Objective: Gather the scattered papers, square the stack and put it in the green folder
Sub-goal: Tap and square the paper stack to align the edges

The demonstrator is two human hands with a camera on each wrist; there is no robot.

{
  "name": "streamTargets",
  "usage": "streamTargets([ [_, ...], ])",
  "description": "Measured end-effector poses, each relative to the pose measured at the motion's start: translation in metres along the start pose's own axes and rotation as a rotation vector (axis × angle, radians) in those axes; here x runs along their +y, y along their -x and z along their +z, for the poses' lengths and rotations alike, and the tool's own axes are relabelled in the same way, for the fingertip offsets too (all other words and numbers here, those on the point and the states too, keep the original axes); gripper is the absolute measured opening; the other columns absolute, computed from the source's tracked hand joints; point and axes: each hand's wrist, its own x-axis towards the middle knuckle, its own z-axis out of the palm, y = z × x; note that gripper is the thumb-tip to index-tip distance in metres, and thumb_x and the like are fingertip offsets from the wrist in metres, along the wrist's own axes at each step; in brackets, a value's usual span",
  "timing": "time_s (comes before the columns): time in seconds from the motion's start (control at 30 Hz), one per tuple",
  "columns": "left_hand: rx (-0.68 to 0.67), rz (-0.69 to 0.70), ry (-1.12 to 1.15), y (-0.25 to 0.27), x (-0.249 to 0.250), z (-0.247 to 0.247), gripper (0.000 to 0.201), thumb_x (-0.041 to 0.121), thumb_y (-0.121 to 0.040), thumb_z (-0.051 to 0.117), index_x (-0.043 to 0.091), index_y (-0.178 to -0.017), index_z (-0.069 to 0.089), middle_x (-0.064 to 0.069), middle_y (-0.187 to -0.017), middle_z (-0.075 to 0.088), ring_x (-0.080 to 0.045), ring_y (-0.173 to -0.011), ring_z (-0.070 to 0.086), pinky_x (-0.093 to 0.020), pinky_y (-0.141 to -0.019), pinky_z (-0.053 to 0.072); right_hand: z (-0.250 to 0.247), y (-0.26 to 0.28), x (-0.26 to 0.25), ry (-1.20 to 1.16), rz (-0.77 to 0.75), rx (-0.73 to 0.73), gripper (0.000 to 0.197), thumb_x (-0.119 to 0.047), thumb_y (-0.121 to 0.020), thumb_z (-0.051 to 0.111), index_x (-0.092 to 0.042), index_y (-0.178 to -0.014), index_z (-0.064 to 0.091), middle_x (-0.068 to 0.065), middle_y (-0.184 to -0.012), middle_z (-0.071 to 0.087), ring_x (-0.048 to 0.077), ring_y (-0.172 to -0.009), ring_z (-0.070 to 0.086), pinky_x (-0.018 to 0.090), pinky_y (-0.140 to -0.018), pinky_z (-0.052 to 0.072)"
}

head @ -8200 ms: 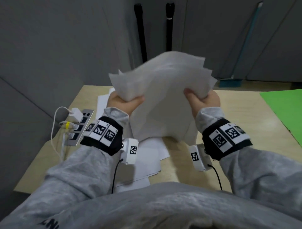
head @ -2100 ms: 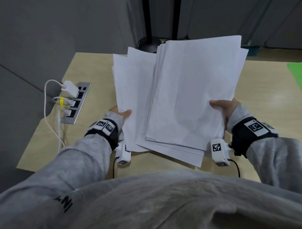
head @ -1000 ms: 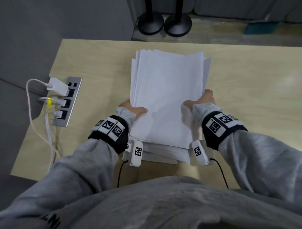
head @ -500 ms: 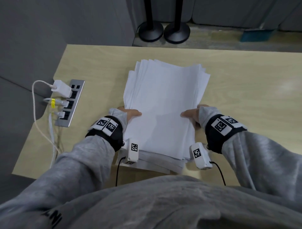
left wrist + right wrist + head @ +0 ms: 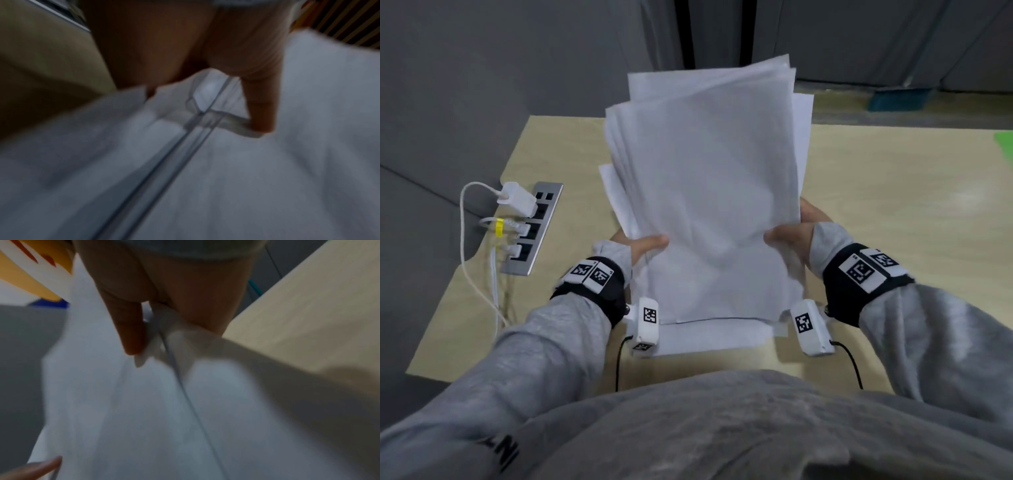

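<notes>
Papers (image 5: pixel 709 192) stand tilted over the desk (image 5: pixel 893 212), pinched at their sides by our left hand (image 5: pixel 643 245) and right hand (image 5: pixel 796 233), so we should loosen slightly and tap the bottom edge until the sheets line up.

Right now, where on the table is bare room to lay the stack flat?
Bare wood lies right of the paper stack, between the right hand and the green folder at the frame's edge. Left is tighter: only a narrow strip before the power strip and its cables.
</notes>
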Motion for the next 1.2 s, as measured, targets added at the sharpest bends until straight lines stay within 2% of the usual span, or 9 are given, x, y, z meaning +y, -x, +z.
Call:
streamTargets([
  [0.1, 0.126, 0.06, -0.11, 0.012, 0.008, -0.02, 0.057, 0.023, -0.076, 0.075, 0.045, -0.124, 0.054, 0.02, -0.104, 0.059, -0.017, -0.086, 0.064, -0.028, -0.075, 0.054, -0.005, 0.013, -0.019, -0.061, -0.097, -0.026, 0.04, -0.004, -0.062, 0.066, -0.027, -0.094, 0.067, 0.014, -0.089, 0.07, 0.035, -0.082, 0.066, 0.053, -0.085, 0.052],
  [0.23, 0.194, 0.213, 0.076, 0.05, 0.051, -0.046, 0.08, 0.068, -0.051, 0.074, 0.008, -0.103, 0.066, -0.004, -0.094, 0.066, -0.025, -0.086, 0.064, -0.027, -0.076, 0.049, -0.01, 0.028, -0.043, 0.062, -0.262, 0.071, 0.036, -0.007, -0.068, 0.067, -0.032, -0.093, 0.06, -0.001, -0.09, 0.069, 0.027, -0.088, 0.066, 0.038, -0.081, 0.054],
  [0.37, 0.336, 0.398, 0.329, 0.085, 0.084, -0.053, 0.05, 0.03, -0.081, 0.071, 0.004, -0.121, 0.056, -0.014, -0.117, 0.062, -0.027, -0.111, 0.059, -0.022, -0.078, 0.04, -0.01, 0.044, -0.058, 0.007, -0.438, 0.207, 0.042, 0.006, -0.082, 0.058, -0.025, -0.11, 0.054, -0.011, -0.087, 0.064, 0.005, -0.077, 0.063, 0.022, -0.073, 0.051],
  [0.53, 0.327, 0.567, 0.445, 0.113, 0.095, -0.062, 0.055, 0.052, -0.053, 0.084, 0.023, -0.095, 0.063, 0.011, -0.083, 0.064, -0.01, -0.075, 0.063, -0.015, -0.066, 0.049, -0.015, 0.063, -0.066, -0.132, -0.584, 0.409, 0.051, 0.001, -0.078, 0.069, -0.025, -0.116, 0.048, -0.019, -0.088, 0.058, -0.019, -0.068, 0.058, 0.004, -0.062, 0.047],
  [0.7, 0.189, 0.644, 0.367, 0.128, 0.089, -0.043, 0.064, 0.022, -0.067, 0.083, 0.018, -0.121, 0.05, 0.01, -0.1, 0.061, -0.008, -0.089, 0.06, -0.015, -0.079, 0.047, -0.014, 0.071, -0.065, -0.109, -0.543, 0.447, 0.074, -0.009, -0.075, 0.076, -0.019, -0.136, 0.035, -0.02, -0.09, 0.052, -0.005, -0.08, 0.054, 0.012, -0.072, 0.046],
  [0.83, 0.203, 0.674, 0.421, 0.136, 0.099, -0.031, 0.05, 0.022, -0.073, 0.079, 0.015, -0.116, 0.054, 0.01, -0.094, 0.06, -0.012, -0.094, 0.057, -0.004, -0.069, 0.044, 0.002, 0.075, -0.075, -0.09, -0.562, 0.418, 0.046, -0.011, -0.084, 0.068, -0.017, -0.127, 0.051, -0.004, -0.096, 0.063, 0.018, -0.093, 0.064, 0.024, -0.084, 0.05],
  [0.97, 0.272, 0.735, 0.545, 0.141, 0.101, -0.044, 0.045, 0.027, -0.073, 0.079, 0.021, -0.106, 0.048, 0.013, -0.088, 0.057, -0.001, -0.077, 0.057, -0.002, -0.057, 0.044, 0.005, 0.088, -0.086, -0.298, -0.738, 0.513, 0.043, -0.006, -0.084, 0.068, -0.025, -0.116, 0.048, -0.007, -0.095, 0.065, 0.003, -0.084, 0.065, 0.019, -0.079, 0.052],
  [1.1, 0.229, 0.915, 0.559, 0.142, 0.098, -0.056, 0.042, 0.004, -0.073, 0.076, 0.025, -0.098, 0.049, 0.007, -0.093, 0.062, 0.003, -0.079, 0.064, -0.011, -0.068, 0.05, -0.007, 0.094, -0.086, -0.254, -0.802, 0.555, 0.07, -0.018, -0.075, 0.075, -0.014, -0.133, 0.036, 0.0, -0.115, 0.062, 0.01, -0.102, 0.064, 0.033, -0.089, 0.055],
  [1.2, 0.19, 0.974, 0.532, 0.145, 0.099, -0.055, 0.042, 0.002, -0.074, 0.074, 0.027, -0.097, 0.049, 0.006, -0.092, 0.063, 0.0, -0.079, 0.065, -0.015, -0.068, 0.051, -0.01, 0.096, -0.088, -0.223, -0.873, 0.55, 0.069, -0.015, -0.077, 0.075, -0.014, -0.133, 0.035, -0.001, -0.123, 0.055, 0.001, -0.107, 0.059, 0.023, -0.091, 0.05],
])
